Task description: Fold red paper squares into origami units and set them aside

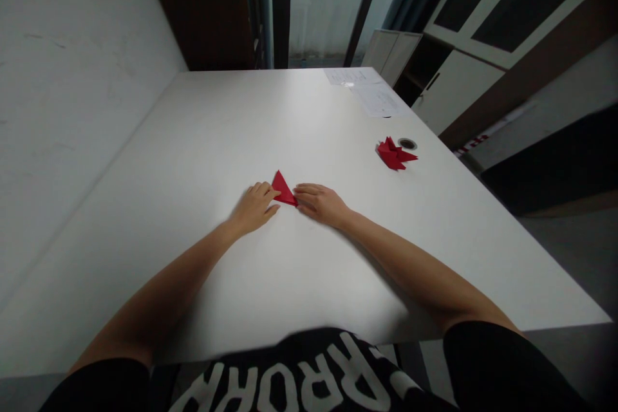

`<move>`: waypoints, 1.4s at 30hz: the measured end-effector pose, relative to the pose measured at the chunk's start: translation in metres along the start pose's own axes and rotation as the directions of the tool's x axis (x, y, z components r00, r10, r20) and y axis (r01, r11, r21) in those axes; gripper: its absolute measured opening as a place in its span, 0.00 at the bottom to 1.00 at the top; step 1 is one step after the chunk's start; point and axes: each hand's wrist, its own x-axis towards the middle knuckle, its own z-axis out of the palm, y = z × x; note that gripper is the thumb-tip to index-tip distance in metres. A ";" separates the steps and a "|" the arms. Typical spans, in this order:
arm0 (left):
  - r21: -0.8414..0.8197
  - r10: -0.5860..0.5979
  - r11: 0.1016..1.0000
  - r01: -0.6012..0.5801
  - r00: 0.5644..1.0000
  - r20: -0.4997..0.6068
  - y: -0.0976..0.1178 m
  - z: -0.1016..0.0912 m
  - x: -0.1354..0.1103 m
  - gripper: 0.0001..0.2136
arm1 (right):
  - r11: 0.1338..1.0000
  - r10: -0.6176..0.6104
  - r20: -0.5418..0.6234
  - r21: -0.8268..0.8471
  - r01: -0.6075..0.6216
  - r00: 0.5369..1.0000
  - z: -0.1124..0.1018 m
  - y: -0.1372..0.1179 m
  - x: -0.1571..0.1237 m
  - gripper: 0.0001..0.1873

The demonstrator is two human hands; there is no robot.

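Observation:
A small red paper [283, 190], folded into a triangle, lies on the white table between my two hands. My left hand [255, 206] holds its left side, with a finger over the edge and the thumb lower down beside it. At the lower right corner of the triangle, my right hand [322, 203] has its fingers stretched forward and its fingertips on the paper. The thumb and fingers of that hand hide the very tip of the corner.
To the right, several red folded paper pieces [393, 154] sit in a pile beside a round cable hole [407, 143]. Printed sheets [379, 100] lie at the far right of the table [232, 122]. A wall [72, 77] borders the left side; cabinets [458, 87] stand beyond the right edge.

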 end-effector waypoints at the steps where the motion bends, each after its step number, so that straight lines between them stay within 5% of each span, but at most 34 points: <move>1: -0.001 -0.008 1.000 0.008 1.000 -0.006 0.000 0.000 0.000 0.15 | 1.000 0.011 -0.004 -0.026 -0.011 1.000 0.001 -0.001 0.000 0.17; 8: -0.109 0.099 0.989 -0.101 0.995 -0.023 -0.004 0.005 0.000 0.15 | 0.993 -0.006 -0.003 -0.121 0.005 1.000 0.004 -0.002 0.001 0.17; 14: -0.180 0.058 0.982 -0.063 0.998 -0.031 -0.006 0.012 0.002 0.21 | 0.992 0.012 -0.014 -0.128 -0.014 1.000 0.007 -0.007 0.003 0.17; 32: -0.209 0.059 0.976 -0.063 0.998 -0.026 -0.004 0.011 0.002 0.16 | 0.991 -0.115 0.013 -0.074 0.115 0.993 0.004 -0.018 0.003 0.17; 42: -0.245 0.039 0.968 -0.054 0.997 -0.067 -0.002 0.013 0.002 0.10 | 0.968 -0.158 0.063 -0.186 0.168 0.985 0.000 -0.010 -0.016 0.17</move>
